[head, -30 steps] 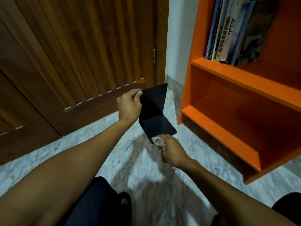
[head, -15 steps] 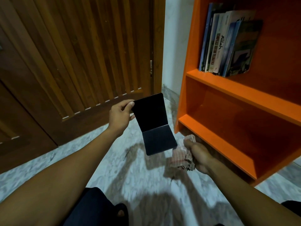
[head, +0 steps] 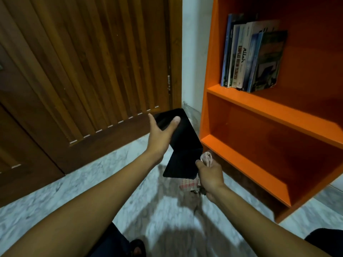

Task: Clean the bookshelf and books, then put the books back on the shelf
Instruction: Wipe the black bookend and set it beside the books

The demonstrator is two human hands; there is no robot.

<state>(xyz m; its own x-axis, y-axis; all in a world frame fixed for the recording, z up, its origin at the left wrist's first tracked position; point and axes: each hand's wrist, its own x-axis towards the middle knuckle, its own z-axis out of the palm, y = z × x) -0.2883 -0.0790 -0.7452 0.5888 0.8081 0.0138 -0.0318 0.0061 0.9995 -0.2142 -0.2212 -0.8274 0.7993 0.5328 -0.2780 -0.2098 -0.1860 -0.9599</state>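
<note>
Beside the orange bookshelf [head: 239,108], the left hand [head: 159,136] clasps a black book [head: 183,145] hanging open; the right hand [head: 209,177] grips a cloth [head: 206,158] at its lower cover.

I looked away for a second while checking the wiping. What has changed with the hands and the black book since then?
The right hand, gripping the cloth, swung off the black book and has come back to its lower edge. The left hand shifted from the corner to a thumb-over grip. The shelved books stayed put.
</note>
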